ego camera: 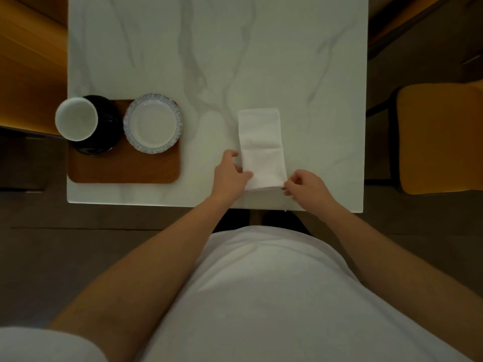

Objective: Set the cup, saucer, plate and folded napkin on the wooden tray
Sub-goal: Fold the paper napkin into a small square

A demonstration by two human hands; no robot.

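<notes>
Head view: both hands pinch napkin (261,150); no writing legible.

Both bare forearms extended forward from the torso, converging toward the middle of the view. Left hand (230,173) palm down, wrist straight, thumb laid flat on the near left edge of the folded white paper napkin (262,150), fingers curved along its left side. Right hand (304,184) lower and to the right, fingers curled inward, fingertips apparently pinching the near right corner of the same napkin; exact contact too small to confirm. Hands near each other, not touching. Elbows out of frame.
</notes>
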